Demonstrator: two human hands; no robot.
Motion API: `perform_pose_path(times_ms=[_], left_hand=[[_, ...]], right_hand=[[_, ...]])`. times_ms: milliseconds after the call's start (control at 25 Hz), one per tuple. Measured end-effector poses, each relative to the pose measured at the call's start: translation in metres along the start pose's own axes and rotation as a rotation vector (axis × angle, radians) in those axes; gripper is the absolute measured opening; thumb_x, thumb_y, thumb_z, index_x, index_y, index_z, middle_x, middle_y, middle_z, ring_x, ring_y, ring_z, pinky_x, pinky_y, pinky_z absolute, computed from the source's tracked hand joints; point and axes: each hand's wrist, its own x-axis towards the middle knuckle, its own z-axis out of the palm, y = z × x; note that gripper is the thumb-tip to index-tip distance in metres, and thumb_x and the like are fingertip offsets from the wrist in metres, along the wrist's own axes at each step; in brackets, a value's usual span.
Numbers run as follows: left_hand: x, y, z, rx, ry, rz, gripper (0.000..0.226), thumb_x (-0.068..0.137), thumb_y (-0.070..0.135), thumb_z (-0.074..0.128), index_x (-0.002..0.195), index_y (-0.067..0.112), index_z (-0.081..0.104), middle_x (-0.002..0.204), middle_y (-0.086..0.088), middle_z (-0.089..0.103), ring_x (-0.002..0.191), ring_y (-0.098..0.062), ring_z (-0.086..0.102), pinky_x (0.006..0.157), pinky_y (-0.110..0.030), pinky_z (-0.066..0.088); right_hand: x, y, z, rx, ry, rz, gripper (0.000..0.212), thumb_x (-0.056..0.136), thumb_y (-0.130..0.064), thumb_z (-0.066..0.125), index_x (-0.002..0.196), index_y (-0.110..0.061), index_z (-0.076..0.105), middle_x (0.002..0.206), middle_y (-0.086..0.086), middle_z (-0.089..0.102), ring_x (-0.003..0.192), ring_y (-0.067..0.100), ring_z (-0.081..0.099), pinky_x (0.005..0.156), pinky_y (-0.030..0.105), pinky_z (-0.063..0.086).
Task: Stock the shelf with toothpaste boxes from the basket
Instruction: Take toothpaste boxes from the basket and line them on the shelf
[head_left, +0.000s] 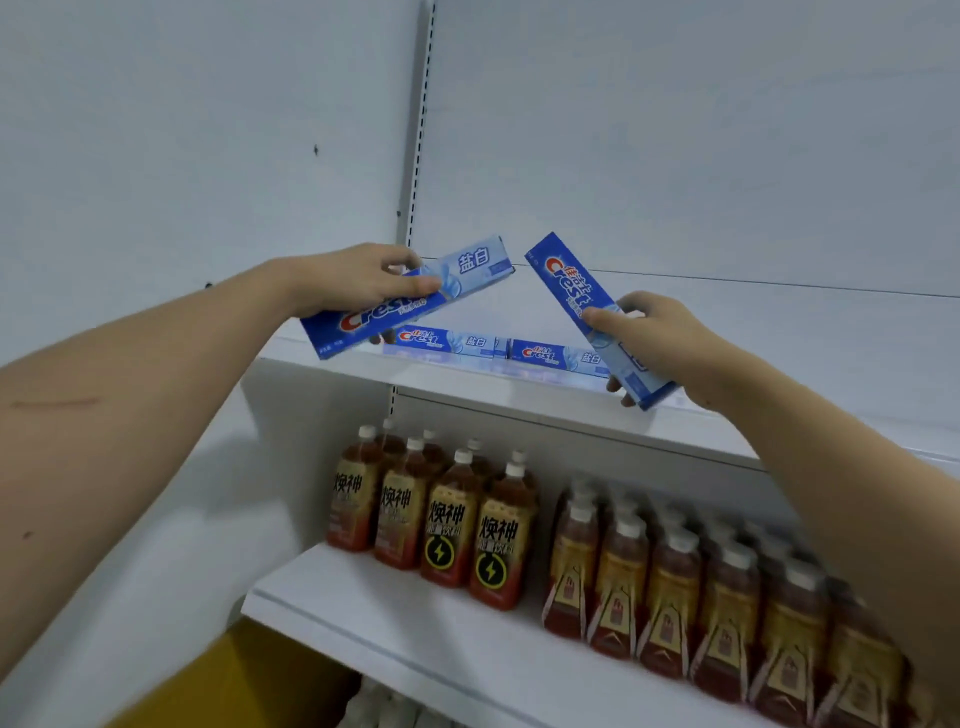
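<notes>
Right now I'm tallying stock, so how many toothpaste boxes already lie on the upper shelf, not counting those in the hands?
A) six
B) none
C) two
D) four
C: two toothpaste boxes lie end to end on the upper shelf, the left shelved box and the right shelved box, while the left hand and right hand each hold another box above it.
</notes>
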Motion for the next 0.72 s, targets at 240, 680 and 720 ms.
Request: perform_pose_path(times_ms=[240,680,720], left_hand=[[0.104,-0.045,0.001,0.269,-0.126,0.137,0.03,0.09,0.051,0.06,0.111,0.03,0.058,0.098,-0.002,0.072,0.066,-0.016,0.066,0.054,-0.023,0.047],[0.255,-0.125,0.012,0.55,-0.369,0.164,0.032,0.093,0.046,0.059,0.122,0.035,0.051,0.108,0.002,0.062,0.093,-0.022,0.065,0.085,-0.038,0.053],[0.262,-0.13,0.014,0.572,-0.392,0.158,0.033,0.094,0.045,0.058,0.124,0.035,0.05,0.11,0.002,0.06,0.098,-0.024,0.063,0.089,-0.039,0.052]], right_hand=[[0.088,0.003,0.019,-0.335,0.029,0.044,0.04,0.088,-0.042,0.067,0.114,-0.014,0.054,0.087,0.008,0.066,0.058,0.023,0.066,0.046,0.027,0.052],[0.217,0.027,0.052,-1.066,-0.193,0.219,0.037,0.083,-0.029,0.071,0.116,-0.026,0.055,0.112,0.002,0.06,0.093,0.026,0.067,0.074,0.035,0.056],[0.224,0.03,0.056,-1.114,-0.222,0.23,0.038,0.083,-0.027,0.07,0.118,-0.027,0.055,0.115,0.001,0.058,0.097,0.025,0.066,0.077,0.035,0.055]])
